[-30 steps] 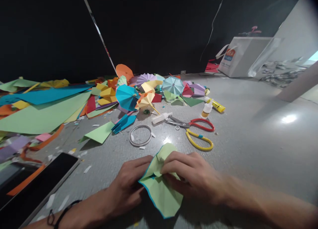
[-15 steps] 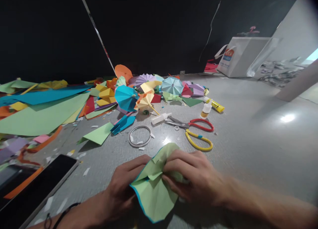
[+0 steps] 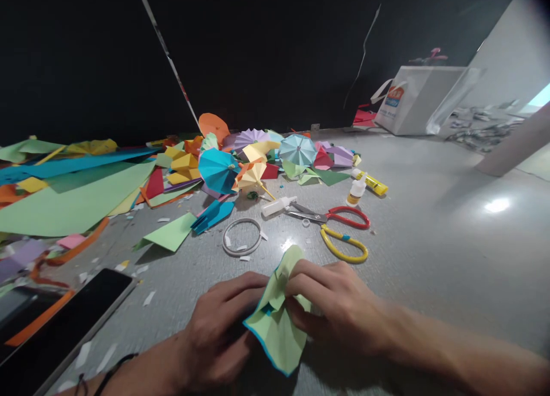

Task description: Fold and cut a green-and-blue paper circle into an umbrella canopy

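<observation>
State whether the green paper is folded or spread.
Folded: the blue-edged green paper shows layered flaps, pinched between the left hand and right hand.

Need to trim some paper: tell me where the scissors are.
In the head view, the red-and-yellow-handled scissors lie right of centre, just beyond the person's right hand, their blades pointing at a white plastic bottle.

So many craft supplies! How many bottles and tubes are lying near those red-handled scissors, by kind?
White squeeze bottle, lying on its side: 1
Small upright bottle: 1
Yellow tube: 1
Total: 3
</observation>
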The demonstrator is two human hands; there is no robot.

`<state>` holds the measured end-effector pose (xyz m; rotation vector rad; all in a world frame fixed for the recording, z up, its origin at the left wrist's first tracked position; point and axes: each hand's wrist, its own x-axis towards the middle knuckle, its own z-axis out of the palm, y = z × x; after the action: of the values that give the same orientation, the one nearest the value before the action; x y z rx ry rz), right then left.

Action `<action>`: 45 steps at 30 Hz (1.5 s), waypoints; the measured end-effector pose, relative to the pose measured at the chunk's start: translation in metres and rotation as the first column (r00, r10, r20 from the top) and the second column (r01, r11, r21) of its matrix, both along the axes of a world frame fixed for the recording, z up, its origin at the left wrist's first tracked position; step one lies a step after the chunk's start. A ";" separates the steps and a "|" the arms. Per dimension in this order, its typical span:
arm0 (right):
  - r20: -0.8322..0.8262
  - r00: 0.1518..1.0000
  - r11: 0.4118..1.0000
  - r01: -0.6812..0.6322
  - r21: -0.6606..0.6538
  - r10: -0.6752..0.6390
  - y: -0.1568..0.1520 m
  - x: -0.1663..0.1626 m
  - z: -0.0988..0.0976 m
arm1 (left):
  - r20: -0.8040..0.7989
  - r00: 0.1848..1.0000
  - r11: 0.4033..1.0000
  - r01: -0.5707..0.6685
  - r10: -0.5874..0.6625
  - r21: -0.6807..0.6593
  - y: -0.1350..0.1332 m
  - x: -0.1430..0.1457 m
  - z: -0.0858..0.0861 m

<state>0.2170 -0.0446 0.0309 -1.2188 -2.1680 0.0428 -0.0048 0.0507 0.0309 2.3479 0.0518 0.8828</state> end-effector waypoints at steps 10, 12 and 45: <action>0.007 0.998 0.990 -0.055 0.131 0.054 -0.003 0.000 0.008 | -0.027 0.999 0.990 -0.027 0.031 0.141 0.000 -0.002 0.007; 0.001 0.998 0.989 -0.059 0.138 0.060 -0.004 0.000 0.009 | 0.000 0.998 0.980 -0.055 0.056 0.192 0.000 -0.005 0.007; -0.694 0.689 0.835 -0.244 -0.494 -0.210 0.011 0.008 0.029 | -0.106 0.994 0.289 -0.091 -0.035 -0.953 0.009 0.007 -0.016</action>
<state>0.2252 -0.0334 0.0601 -1.1817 -1.4527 1.0714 0.0022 0.0594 0.0148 1.1799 0.5354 0.4645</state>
